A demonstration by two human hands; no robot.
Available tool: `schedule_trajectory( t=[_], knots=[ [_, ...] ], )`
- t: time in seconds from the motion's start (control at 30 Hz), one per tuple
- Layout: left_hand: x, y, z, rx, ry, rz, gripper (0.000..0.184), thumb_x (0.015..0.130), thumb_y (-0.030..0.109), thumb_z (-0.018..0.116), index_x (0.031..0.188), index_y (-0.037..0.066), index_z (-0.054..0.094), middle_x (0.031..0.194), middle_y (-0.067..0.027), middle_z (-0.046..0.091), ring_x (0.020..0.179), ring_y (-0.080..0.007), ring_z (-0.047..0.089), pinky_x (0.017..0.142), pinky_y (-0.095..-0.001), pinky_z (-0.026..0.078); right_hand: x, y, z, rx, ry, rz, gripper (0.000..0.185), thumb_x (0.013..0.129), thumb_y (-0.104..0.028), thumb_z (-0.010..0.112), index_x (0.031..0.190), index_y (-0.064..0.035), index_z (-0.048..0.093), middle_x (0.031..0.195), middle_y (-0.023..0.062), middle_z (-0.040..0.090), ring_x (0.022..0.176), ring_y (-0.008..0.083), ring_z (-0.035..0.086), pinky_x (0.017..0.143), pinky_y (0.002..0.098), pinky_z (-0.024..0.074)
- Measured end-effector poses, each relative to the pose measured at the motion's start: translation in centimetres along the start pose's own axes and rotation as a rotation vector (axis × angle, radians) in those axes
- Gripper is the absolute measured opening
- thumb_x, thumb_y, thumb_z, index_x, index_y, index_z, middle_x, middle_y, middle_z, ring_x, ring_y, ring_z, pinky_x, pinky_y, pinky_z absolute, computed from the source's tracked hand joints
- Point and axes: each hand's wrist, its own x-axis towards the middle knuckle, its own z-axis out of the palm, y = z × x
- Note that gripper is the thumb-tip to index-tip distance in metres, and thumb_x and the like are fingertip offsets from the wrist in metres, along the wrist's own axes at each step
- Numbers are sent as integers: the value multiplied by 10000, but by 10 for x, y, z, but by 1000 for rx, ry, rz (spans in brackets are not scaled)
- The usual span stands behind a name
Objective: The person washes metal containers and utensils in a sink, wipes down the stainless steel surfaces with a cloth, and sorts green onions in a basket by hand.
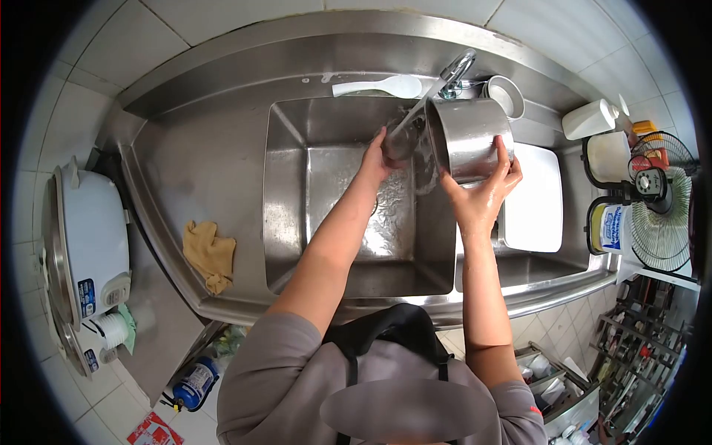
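Note:
In my right hand (489, 196) a wet, straight-sided steel pot (467, 137) is tilted on its side, its mouth facing left. The thumb lies near the rim and the fingers spread over the outer wall. My left hand (377, 157) is above the sink basin (285, 200), left of the pot, with its fingers curled at a blurred metallic shape (400, 147) I cannot name. Water runs from the tap (456, 68) down and left onto that shape, between my two hands. The pot's inside is mostly hidden.
Behind the basin lie a white rice paddle (393, 87) and a small round metal container (506, 95). A white tray-like panel (535, 200) covers part of the right basin. A yellow cloth (209, 256) lies left. A rice cooker (96, 230) and a fan (664, 215) flank the sink.

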Motion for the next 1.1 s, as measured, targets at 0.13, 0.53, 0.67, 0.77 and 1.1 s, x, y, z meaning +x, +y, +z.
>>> schedule_trajectory(
  t=[0.13, 0.53, 0.67, 0.77, 1.1],
  knots=[
    [15, -4, -12, 81, 10, 100, 387, 796, 304, 608, 1079, 54, 523, 1031, -80, 573, 955, -232, 547, 773, -391, 463, 3, 4, 4, 99, 0, 94, 912, 546, -229, 783, 1297, -145, 272, 1151, 199, 280, 1034, 303, 372, 876, 388, 362],
    [12, 27, -24, 968, 147, 46, 255, 786, 174, 562, 1003, 45, 592, 928, -82, 610, 786, -184, 588, 641, -336, 482, 9, 33, 40, 713, -304, 747, 951, 617, -329, 747, 1320, -94, 153, 1173, 214, 421, 1041, 286, 447, 659, 452, 410],
    [18, 27, -41, 763, 133, 18, 276, 793, 194, 552, 1019, 38, 579, 932, -95, 606, 801, -241, 584, 670, -412, 475, 4, 26, 48, 499, -179, 596, 951, 549, -323, 789, 1293, -92, 245, 1158, 211, 328, 1059, 312, 389, 841, 390, 370],
    [-12, 25, -15, 698, 199, -8, 280, 794, 201, 554, 1018, 35, 578, 941, -114, 601, 833, -283, 576, 717, -449, 464, -1, 20, 45, 348, -143, 315, 933, 525, -294, 796, 1279, -94, 284, 1149, 219, 296, 1068, 335, 368, 903, 385, 353],
    [26, 5, -27, 1064, -45, 186, 344, 784, 252, 591, 1044, 28, 586, 983, -98, 601, 857, -202, 559, 803, -306, 402, -21, 10, 3, 188, -280, -253, 923, 390, -97, 784, 1232, -197, 420, 1268, 243, 239, 1135, 414, 304, 910, 453, 349]
  ],
)
